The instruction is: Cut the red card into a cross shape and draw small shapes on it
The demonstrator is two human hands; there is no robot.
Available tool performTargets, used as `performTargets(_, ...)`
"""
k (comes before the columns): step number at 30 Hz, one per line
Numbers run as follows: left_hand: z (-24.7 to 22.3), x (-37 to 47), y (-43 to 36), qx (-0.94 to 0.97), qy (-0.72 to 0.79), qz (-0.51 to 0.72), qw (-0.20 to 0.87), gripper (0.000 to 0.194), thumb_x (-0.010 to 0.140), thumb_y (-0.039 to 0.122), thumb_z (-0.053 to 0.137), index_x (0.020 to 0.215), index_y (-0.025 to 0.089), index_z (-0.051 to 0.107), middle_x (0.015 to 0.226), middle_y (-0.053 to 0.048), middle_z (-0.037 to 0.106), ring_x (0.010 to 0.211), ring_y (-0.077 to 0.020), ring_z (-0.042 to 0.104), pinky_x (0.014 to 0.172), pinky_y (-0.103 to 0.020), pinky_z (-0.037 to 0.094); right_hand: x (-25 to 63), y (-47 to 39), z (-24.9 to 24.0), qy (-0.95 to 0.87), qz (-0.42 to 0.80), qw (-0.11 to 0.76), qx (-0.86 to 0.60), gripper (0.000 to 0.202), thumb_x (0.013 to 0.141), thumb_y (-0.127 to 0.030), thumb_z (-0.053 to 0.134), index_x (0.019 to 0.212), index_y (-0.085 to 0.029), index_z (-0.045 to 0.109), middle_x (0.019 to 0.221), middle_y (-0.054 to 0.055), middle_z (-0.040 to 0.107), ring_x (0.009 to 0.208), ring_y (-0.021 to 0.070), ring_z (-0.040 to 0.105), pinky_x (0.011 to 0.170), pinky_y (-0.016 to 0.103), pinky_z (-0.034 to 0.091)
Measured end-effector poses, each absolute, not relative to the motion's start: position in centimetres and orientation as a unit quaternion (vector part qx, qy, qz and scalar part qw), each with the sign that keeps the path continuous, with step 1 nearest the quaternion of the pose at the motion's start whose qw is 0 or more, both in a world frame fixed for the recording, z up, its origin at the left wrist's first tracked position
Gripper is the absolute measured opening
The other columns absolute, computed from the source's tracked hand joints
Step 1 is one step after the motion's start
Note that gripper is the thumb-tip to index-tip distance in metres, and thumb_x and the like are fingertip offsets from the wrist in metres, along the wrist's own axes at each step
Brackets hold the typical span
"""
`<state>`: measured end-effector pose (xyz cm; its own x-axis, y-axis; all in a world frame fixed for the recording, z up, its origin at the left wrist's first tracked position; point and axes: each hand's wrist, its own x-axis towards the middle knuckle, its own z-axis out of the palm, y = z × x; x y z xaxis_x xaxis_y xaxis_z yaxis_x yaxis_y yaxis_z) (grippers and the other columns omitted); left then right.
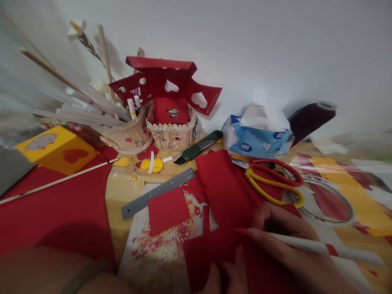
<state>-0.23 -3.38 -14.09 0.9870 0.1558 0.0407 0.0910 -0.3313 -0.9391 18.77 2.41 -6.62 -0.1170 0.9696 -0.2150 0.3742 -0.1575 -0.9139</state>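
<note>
My right hand (288, 241) is closed around a white marker (309, 243), its red tip touching red paper (208, 249) near the bottom centre. My left hand (228, 275) rests its spread fingertips on that same paper, and the rest of it is cut off by the lower edge. Just beyond the marker tip lies a folded strip of red card (220, 188). A small red square (168, 210) sits to its left, beside a grey metal ruler (157, 194). Red-and-yellow-handled scissors (272, 179) lie beyond my right hand.
A green utility knife (199, 147) lies before a wooden-stick basket (171, 136) topped by red card with heart cutouts (168, 79). At left is a yellow box (56, 149). A tissue pack (257, 139), dark thread spool (312, 120) and round hoop (352, 212) stand toward the right.
</note>
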Motion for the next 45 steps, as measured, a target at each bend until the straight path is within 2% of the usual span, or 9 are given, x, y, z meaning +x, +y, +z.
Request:
performTargets(3,-13.5,0.2,-3.1,-0.813,-0.070,0.025,0.578,0.029,0.099,0.016,0.043,0.125,0.018,0.054,0.131,-0.013,0.067,0.076,-0.0133,0.065,0.056,-0.020,0.056,18.2,2.1,-6.6,-0.562,0.485,0.301,-0.598,0.028,0.076,-0.040,0.068,0.063,-0.022,0.052,0.055,-0.002,0.053,0.050,0.0123,0.043,0.043,0.021,0.033)
performTargets(7,-12.5,-0.1,-2.9,-0.910,-0.146,-0.070,0.381,0.011,0.095,0.023,0.059,0.105,0.020,0.064,0.128,-0.003,0.070,0.082,-0.0112,0.062,0.057,-0.017,0.053,17.9,1.5,-7.0,-0.564,0.501,0.302,-0.584,0.030,0.078,-0.034,0.066,0.062,-0.023,0.044,0.053,-0.006,0.044,0.049,0.0110,0.034,0.046,0.023,0.026)
performTargets(10,-12.0,-0.8,-3.0,-0.927,-0.167,-0.092,0.323,0.010,0.092,0.029,0.065,0.099,0.022,0.065,0.120,-0.003,0.073,0.088,-0.0135,0.064,0.060,-0.021,0.054,17.8,1.2,-7.3,-0.555,0.505,0.316,-0.580,0.031,0.080,-0.033,0.062,0.062,-0.024,0.039,0.053,-0.006,0.043,0.050,0.0114,0.032,0.047,0.025,0.023)
performTargets(17,-12.2,-0.9,-3.2,-0.933,-0.177,-0.103,0.296,0.013,0.087,0.026,0.073,0.096,0.021,0.065,0.117,-0.003,0.075,0.089,-0.0133,0.065,0.064,-0.021,0.055,17.5,1.0,-7.5,-0.565,0.457,0.340,-0.597,0.031,0.079,-0.034,0.063,0.060,-0.024,0.041,0.051,-0.006,0.044,0.048,0.0111,0.033,0.047,0.026,0.022)
performTargets(24,-12.6,-0.9,-3.4,-0.943,-0.167,-0.099,0.269,0.015,0.094,0.032,0.064,0.101,0.019,0.064,0.116,-0.004,0.075,0.093,-0.0138,0.066,0.068,-0.022,0.056,17.8,0.6,-8.1,-0.595,0.427,0.336,-0.592,0.034,0.083,-0.036,0.064,0.061,-0.024,0.041,0.049,-0.007,0.044,0.046,0.0113,0.036,0.045,0.026,0.026)
performTargets(29,-12.7,-1.0,-3.5,-0.947,-0.158,-0.089,0.264,0.018,0.094,0.031,0.064,0.106,0.018,0.063,0.120,-0.005,0.073,0.097,-0.0128,0.065,0.072,-0.020,0.056,18.3,0.6,-8.6,-0.616,0.424,0.343,-0.568,0.036,0.086,-0.036,0.064,0.062,-0.024,0.041,0.051,-0.007,0.046,0.045,0.0105,0.036,0.043,0.023,0.026)
performTargets(34,-13.0,-0.7,-3.8,-0.951,-0.157,-0.069,0.256,0.011,0.094,0.027,0.063,0.102,0.020,0.065,0.119,-0.004,0.073,0.096,-0.0154,0.067,0.068,-0.023,0.058,18.6,0.9,-7.9,-0.614,0.459,0.300,-0.568,0.034,0.088,-0.040,0.062,0.063,-0.024,0.046,0.052,-0.004,0.051,0.047,0.0121,0.041,0.043,0.023,0.032)
performTargets(39,-12.9,-0.6,-4.0,-0.954,-0.152,-0.054,0.253,0.017,0.092,0.025,0.066,0.108,0.022,0.066,0.123,-0.005,0.072,0.102,-0.0171,0.065,0.074,-0.027,0.059,18.7,1.1,-7.1,-0.612,0.475,0.281,-0.566,0.032,0.090,-0.042,0.059,0.065,-0.025,0.050,0.057,-0.001,0.057,0.049,0.0145,0.047,0.044,0.024,0.037)
performTargets(45,-11.7,-0.8,-3.4,-0.955,-0.144,-0.052,0.255,0.016,0.092,0.023,0.065,0.108,0.021,0.065,0.117,-0.002,0.074,0.101,-0.0144,0.065,0.071,-0.021,0.055,18.7,0.9,-7.5,-0.623,0.461,0.279,-0.566,0.032,0.092,-0.042,0.056,0.065,-0.025,0.048,0.056,-0.003,0.054,0.049,0.0140,0.044,0.044,0.024,0.035)
